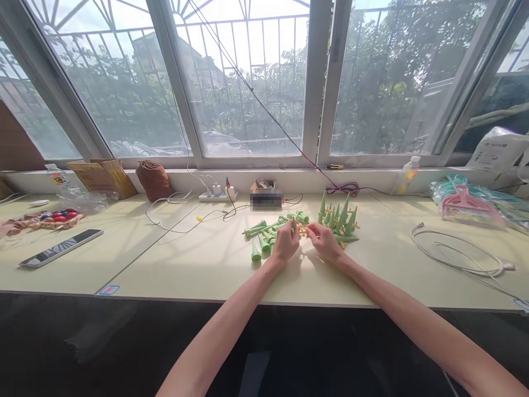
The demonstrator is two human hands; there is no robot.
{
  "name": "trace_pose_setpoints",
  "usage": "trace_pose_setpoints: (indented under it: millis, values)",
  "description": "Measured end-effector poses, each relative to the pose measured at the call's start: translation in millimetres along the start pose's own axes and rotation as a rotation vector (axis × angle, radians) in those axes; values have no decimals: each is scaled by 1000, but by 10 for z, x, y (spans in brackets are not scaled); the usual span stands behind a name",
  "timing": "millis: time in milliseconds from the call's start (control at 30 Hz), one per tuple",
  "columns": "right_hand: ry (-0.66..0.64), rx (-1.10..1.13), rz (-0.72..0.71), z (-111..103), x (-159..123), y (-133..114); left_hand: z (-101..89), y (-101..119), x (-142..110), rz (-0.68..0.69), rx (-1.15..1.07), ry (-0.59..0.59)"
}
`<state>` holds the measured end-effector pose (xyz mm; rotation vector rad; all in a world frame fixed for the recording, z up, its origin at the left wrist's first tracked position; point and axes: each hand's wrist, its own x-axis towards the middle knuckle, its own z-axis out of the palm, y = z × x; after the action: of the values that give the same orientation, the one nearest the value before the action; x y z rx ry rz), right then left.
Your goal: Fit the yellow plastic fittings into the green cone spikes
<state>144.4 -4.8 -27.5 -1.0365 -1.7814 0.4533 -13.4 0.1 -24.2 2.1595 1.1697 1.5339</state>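
Item 1, left hand [287, 241]: fingers curled around a green cone [294, 224], its tip showing above the grip.
Item 2, right hand [325, 242]: thumb and fingertips pinched, apparently on a small yellow piece [303, 232]; we cannot make out its shape.
Handling, in our judgement: cone kept steady, yellow piece gripped lightly and in line, fingertips clear of our sightline.
Item 3, loose green pieces [265, 243]: piled beside the left hand.
Item 4, upright green cones [343, 216] with yellow pegs: grouped beyond the right hand.
Surface: pale table [185, 278], sunlit, seamed; phone [61, 249] at left, white cable [465, 269] and pink dustpan [467, 207] at right.
Room: power strip [210, 197] and brown bag [153, 181] near the sill; windows [252, 121] behind, railings and trees outside.
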Motion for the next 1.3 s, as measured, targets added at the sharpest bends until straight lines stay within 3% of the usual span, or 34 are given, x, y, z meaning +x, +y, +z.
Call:
trace_pose_setpoints:
  millis: [367,533,667,800,933,1133,1300]
  values:
    - [10,79,5,98,-91,-57,-77,99,-115,-56,16,1]
    - [51,105,-24,128,-151,-125,-130,205,-140,-139,-12,-58]
    - [57,164,-32,97,-119,-209,-204,292,-50,-136,-27,-119]
    - [8,213,72,33,9,-274,-230,267,103,-171,-86,-172]
    - [-38,203,53,27,104,-197,-210,139,167,-206,-124,-121]
    - [-80,87,-158,23,12,-14,-268,93,78,-16,-9,-156]
    - [-18,47,-161,-51,-43,9,-296,208,47,69,21,-140]
